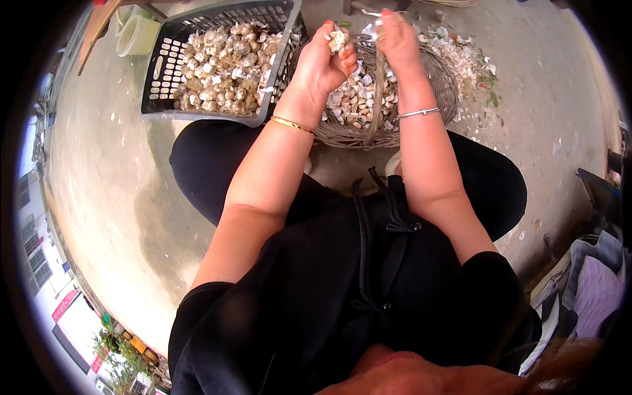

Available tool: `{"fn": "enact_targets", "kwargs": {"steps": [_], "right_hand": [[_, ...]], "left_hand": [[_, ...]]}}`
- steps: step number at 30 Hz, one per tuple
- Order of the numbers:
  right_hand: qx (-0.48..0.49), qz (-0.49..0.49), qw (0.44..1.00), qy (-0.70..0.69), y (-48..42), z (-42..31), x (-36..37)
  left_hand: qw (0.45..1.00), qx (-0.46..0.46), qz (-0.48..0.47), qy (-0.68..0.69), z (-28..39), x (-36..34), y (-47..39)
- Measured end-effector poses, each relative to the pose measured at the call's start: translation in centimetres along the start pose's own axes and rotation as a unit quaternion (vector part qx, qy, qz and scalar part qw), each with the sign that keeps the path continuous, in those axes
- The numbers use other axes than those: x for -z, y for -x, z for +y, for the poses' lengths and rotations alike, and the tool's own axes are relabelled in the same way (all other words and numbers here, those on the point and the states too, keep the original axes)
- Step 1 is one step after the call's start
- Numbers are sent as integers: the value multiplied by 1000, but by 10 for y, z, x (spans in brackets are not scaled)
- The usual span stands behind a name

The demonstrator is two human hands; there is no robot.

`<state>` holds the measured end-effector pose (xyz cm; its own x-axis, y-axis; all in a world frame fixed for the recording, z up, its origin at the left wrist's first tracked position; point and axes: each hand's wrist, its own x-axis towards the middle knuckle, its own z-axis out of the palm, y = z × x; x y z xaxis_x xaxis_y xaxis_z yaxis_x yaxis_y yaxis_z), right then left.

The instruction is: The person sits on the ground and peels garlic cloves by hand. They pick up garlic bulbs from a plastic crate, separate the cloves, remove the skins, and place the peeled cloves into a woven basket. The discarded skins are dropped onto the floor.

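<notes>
My left hand (328,61) is closed around a partly broken garlic bulb (338,39), above the left side of a woven wicker basket (439,94). Loose garlic cloves (360,101) and papery skins lie inside the basket, on both sides of its upright handle (379,94). Over the top of that handle is my right hand (397,42), its fingers pinched around a pale, dry stalk-like piece (370,13); its far end is blurred. To the left of the basket, a black plastic crate (205,117) holds many whole garlic bulbs (224,64) with roots.
Garlic skins (461,61) and green scraps are scattered on the concrete floor (538,74) right of the basket. A pale plastic bucket (138,35) stands beyond the crate's left side, near a wooden edge (98,32). Folded cloth (595,291) lies at the lower right. My knees flank the basket's near side.
</notes>
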<state>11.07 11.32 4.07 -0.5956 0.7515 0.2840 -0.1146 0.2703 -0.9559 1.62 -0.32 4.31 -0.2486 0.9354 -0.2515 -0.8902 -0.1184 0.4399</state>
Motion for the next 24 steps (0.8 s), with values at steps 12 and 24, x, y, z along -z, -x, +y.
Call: {"fn": "enact_targets", "kwargs": {"steps": [12, 24], "right_hand": [[-181, -32, 953, -240, 0, 40, 49], [-54, -173, 980, 85, 25, 42, -24]], "left_hand": [[990, 15, 96, -104, -11, 44, -13], [948, -80, 133, -278, -7, 40, -4]]}}
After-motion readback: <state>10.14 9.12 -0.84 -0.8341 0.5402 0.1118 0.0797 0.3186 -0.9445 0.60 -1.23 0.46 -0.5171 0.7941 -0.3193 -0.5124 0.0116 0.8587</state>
